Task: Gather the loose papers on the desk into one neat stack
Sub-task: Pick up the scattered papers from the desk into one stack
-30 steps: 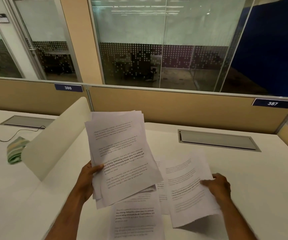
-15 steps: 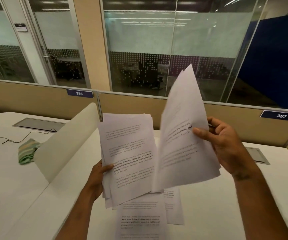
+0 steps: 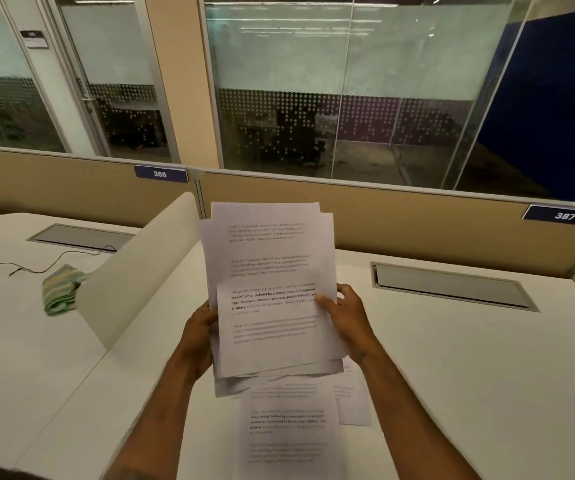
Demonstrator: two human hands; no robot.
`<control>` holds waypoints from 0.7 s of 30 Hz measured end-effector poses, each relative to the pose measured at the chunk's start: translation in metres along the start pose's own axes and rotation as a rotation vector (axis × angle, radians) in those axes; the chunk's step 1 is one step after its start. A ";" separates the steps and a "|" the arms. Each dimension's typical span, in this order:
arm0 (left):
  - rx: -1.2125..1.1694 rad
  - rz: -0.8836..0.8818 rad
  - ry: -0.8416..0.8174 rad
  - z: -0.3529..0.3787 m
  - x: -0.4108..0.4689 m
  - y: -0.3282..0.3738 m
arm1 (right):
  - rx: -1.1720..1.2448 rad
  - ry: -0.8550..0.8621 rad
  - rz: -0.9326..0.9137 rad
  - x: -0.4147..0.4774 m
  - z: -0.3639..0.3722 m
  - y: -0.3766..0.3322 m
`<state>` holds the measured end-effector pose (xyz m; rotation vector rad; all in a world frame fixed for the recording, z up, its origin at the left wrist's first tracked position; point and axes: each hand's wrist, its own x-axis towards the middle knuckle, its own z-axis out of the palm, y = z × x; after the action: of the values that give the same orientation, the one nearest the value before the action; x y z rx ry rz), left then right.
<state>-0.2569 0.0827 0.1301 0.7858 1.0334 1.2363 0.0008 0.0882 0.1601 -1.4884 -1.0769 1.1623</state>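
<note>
I hold an uneven bundle of printed white papers [image 3: 268,289] upright above the white desk [image 3: 469,368]. My left hand [image 3: 197,327] grips the bundle's left edge. On the right edge sits my right hand [image 3: 343,311], thumb pressed on the front sheet. The sheets are offset, with corners sticking out at top and bottom. Below the bundle a loose printed sheet [image 3: 287,431] lies flat on the desk near me. Another loose sheet [image 3: 353,400] peeks out to its right, partly covered.
A curved white divider panel [image 3: 137,271] stands to the left. Beyond it lie a green striped cloth [image 3: 61,289] and a thin black cable [image 3: 36,266]. A grey cable hatch [image 3: 452,285] is set in the desk at right. A tan partition [image 3: 417,223] backs the desk.
My right hand lifted a sheet off the desk, swung it up and laid it on the front of the bundle. Both hands now hold the bundle.
</note>
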 end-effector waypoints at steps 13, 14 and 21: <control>0.155 0.087 0.051 -0.036 -0.020 -0.010 | -0.378 0.155 0.222 -0.018 0.000 0.092; 0.151 0.086 0.062 -0.042 -0.023 -0.010 | -0.522 0.097 0.301 -0.022 -0.001 0.115; 0.108 0.018 0.103 -0.083 -0.026 -0.006 | -0.925 0.042 0.459 -0.039 0.012 0.180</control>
<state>-0.3322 0.0517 0.0993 0.8231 1.1877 1.2550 -0.0008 0.0189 -0.0110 -2.5664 -1.3723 0.9419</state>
